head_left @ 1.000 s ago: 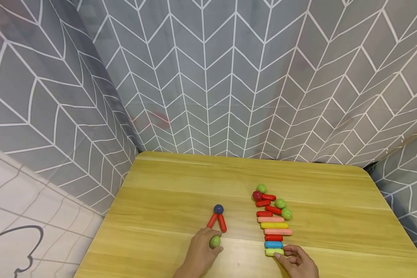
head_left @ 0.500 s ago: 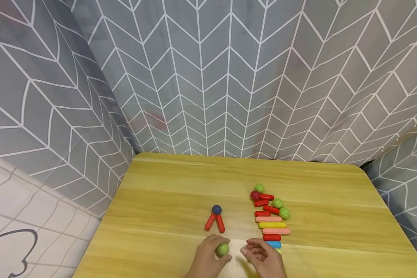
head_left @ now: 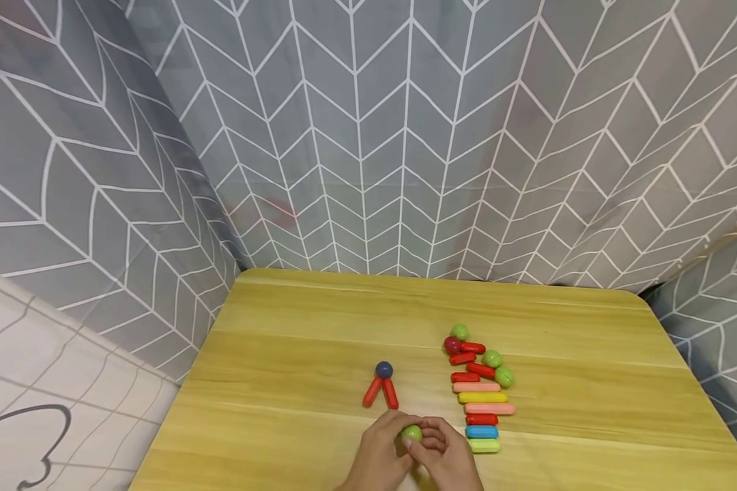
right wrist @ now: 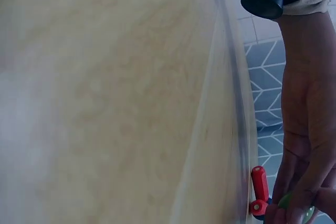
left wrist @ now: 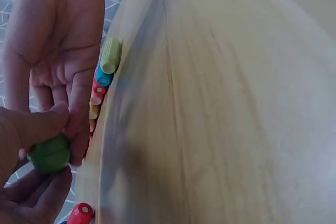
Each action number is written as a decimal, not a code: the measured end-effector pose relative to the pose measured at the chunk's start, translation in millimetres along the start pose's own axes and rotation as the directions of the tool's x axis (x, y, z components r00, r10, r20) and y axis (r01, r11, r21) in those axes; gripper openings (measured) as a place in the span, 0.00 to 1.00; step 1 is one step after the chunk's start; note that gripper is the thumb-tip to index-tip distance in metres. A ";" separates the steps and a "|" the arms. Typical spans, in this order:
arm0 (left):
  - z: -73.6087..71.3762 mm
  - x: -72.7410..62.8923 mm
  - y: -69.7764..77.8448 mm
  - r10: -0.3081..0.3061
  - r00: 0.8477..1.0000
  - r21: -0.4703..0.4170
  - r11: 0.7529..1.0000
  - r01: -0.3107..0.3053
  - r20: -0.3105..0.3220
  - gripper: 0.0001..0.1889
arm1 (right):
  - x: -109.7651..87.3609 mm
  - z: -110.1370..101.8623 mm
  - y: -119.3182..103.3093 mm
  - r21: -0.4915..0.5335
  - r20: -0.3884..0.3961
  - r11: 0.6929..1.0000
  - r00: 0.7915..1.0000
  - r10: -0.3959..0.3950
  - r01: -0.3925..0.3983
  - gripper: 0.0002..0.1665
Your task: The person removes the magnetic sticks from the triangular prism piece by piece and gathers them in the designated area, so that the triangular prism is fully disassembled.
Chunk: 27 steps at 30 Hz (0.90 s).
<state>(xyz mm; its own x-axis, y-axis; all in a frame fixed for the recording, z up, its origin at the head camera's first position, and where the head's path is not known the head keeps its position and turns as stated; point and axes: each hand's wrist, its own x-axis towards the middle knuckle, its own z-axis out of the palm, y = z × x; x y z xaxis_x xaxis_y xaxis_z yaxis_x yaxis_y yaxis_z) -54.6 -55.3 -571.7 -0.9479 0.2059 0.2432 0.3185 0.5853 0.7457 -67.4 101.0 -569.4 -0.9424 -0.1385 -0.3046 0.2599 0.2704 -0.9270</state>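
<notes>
Between my two hands, above the front of the table, is a green ball (head_left: 412, 434) with a seam line across it, clearest in the left wrist view. My left hand (head_left: 379, 451) holds it from the left between thumb and fingers. From the right, my right hand (head_left: 445, 455) has its thumb and curled fingers on the same ball. Just beyond the hands lie a dark blue ball (head_left: 383, 370) and two red rods, the left rod (head_left: 372, 393) and the right rod (head_left: 390, 394), spread like an upside-down V. Fingers partly cover the green ball.
Right of the hands, short rods lie in a column: lime (head_left: 484, 446), blue (head_left: 482, 432), red, pink (head_left: 489, 409) and yellow (head_left: 482, 397). Farther back are more red rods, a dark red ball (head_left: 452, 345) and several green balls (head_left: 493, 359). A patterned grey curtain (head_left: 381, 136) hangs behind the wooden table (head_left: 295, 314).
My right hand has let go of the lime rod and moved left to the green ball. My left hand has carried the ball rightward to meet it.
</notes>
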 end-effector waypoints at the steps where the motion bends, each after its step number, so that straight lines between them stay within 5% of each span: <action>1: -0.3 0.7 -0.2 -0.002 1.000 -0.008 1.000 0.002 0.000 0.20 | 0.6 -2.5 -1.9 -0.004 -0.018 1.000 1.000 0.007 -0.007 0.34; 5: -6.9 9.2 -4.2 -0.042 0.998 -0.040 0.998 0.040 -0.047 0.24 | 7.5 -26.6 -12.0 -0.022 -0.144 1.000 0.989 -0.025 0.022 0.28; 11: -34.2 42.0 -25.8 -0.097 0.983 -0.041 0.995 0.091 -0.158 0.23 | 26.6 -91.3 -27.6 -0.138 -0.292 0.989 0.952 -0.087 0.048 0.31; 16: -53.1 61.2 -43.0 0.005 1.000 0.051 0.999 -0.004 -0.019 0.25 | 46.2 -123.6 -23.8 -0.227 -0.377 0.973 0.918 -0.124 0.038 0.34; 21: -55.6 63.6 -51.2 0.033 0.989 0.111 0.993 -0.049 0.141 0.23 | 59.3 -135.6 -18.7 -0.265 -0.490 0.962 0.850 -0.193 0.065 0.31; 24: -55.7 61.4 -53.9 0.051 0.987 0.137 0.988 -0.072 0.154 0.19 | 66.6 -141.6 -17.0 -0.274 -0.516 0.960 0.833 -0.199 0.059 0.30; 27: -54.3 58.0 -56.1 0.066 0.990 0.164 0.983 -0.086 0.121 0.16 | 73.1 -146.5 -13.8 -0.269 -0.506 0.963 0.847 -0.164 0.026 0.31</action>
<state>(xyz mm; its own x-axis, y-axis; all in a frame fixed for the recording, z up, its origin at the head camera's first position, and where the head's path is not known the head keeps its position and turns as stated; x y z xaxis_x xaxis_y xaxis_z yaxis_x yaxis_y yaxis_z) -128.1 -118.8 -565.8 -0.9163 0.3377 0.2151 0.3961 0.6861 0.6102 -170.7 226.7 -546.8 -0.9470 0.3211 0.0047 0.1696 0.5127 -0.8417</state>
